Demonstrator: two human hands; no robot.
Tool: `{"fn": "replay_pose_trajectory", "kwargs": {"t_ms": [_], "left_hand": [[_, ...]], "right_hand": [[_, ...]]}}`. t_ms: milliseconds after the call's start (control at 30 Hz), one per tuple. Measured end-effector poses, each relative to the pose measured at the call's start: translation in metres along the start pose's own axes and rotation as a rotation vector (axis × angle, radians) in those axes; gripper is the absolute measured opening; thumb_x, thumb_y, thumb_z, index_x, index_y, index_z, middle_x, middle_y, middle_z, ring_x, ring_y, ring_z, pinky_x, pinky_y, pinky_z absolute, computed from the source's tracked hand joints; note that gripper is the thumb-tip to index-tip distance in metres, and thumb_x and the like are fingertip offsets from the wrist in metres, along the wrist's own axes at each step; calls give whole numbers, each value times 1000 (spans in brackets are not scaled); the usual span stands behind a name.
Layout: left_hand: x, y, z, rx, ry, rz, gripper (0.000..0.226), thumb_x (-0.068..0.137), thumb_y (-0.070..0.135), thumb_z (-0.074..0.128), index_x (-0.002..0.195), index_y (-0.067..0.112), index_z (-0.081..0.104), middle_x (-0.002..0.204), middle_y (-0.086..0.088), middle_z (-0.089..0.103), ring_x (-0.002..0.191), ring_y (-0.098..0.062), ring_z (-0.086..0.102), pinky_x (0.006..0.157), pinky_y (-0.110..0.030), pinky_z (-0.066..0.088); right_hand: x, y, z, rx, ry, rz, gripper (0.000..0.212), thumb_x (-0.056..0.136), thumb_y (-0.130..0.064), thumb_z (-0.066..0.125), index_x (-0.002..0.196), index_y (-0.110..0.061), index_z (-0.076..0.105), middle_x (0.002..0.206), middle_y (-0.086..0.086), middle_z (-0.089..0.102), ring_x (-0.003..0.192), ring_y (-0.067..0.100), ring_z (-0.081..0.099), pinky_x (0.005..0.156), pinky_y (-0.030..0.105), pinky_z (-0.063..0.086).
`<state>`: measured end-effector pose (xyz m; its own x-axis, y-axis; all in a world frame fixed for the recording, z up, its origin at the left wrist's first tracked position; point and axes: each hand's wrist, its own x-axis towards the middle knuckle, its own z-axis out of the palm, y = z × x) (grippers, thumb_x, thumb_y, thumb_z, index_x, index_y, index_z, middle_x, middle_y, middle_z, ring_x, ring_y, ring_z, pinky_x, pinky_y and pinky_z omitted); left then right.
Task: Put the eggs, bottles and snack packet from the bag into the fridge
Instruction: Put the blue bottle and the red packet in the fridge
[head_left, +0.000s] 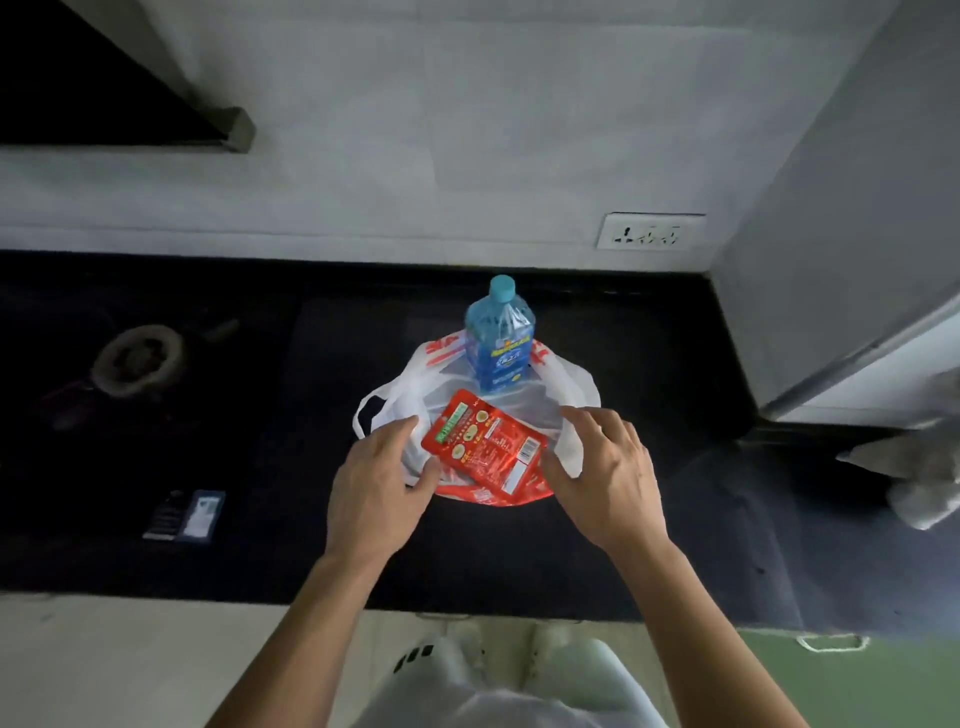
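Note:
A white plastic bag with red print lies spread on the black counter. A blue bottle with a teal cap stands upright on the bag's far side. A red snack packet lies flat on the bag's near side. My left hand rests at the bag's left edge, fingers loose, thumb touching the packet's left corner. My right hand hovers at the packet's right side with fingers spread and thumb near its corner. Neither hand has closed on anything. No eggs show.
The grey fridge rises at the right, beside the counter. A stove burner sits at the left and a small dark-and-blue packet lies near the front left. A grey cloth is at the right edge, a wall socket behind.

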<state>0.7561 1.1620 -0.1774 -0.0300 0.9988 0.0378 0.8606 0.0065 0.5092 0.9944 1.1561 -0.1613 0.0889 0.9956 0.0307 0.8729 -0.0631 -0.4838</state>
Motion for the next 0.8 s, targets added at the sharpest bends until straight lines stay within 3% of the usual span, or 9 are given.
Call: {"fn": "replay_pose_trajectory", "kwargs": {"t_ms": [200,333,500,600,700,800], "left_hand": [[14,-6,40,-97,14,-152,53,89,41,68,135,18,54,125,-1,60,114,-15,58,85,-22,42],[16,-2,75,-214,-3,-281,45,87,42,70,126,21,59,116,-2,54,100,-12,59,77,-22,49],[34,-2,112,-284,-109,-470,56,81,52,73,125,22,57,120,-2,49,97,-8,55,81,-24,46],[43,-6,131,-258,-75,-575,73,72,65,73,126,20,52,123,-3,51,100,-9,56,80,-24,46],[48,0,137,-262,7,-683,84,69,54,83,131,14,43,127,-7,42,105,-17,56,85,-33,54],[50,5,139,-214,36,-673,87,66,50,86,131,13,42,129,-9,41,114,-21,54,89,-37,52]], "right_hand": [[57,23,25,238,-83,-42,57,87,-31,75,139,-21,55,135,6,57,119,25,56,85,35,50],[89,37,46,393,-117,6,59,85,-26,79,138,-18,55,135,4,58,106,9,57,76,9,43],[134,38,61,569,-186,90,66,84,-24,81,141,-21,47,132,-1,60,103,13,64,73,16,54],[160,43,70,613,-240,83,73,81,-20,83,143,-19,45,132,1,60,107,16,66,69,14,57],[179,46,76,613,-298,31,79,78,-14,85,144,-17,43,133,1,59,114,16,63,78,20,59],[191,46,81,644,-407,-19,84,76,-6,85,146,-16,39,124,-11,57,105,3,65,76,14,57]]}}
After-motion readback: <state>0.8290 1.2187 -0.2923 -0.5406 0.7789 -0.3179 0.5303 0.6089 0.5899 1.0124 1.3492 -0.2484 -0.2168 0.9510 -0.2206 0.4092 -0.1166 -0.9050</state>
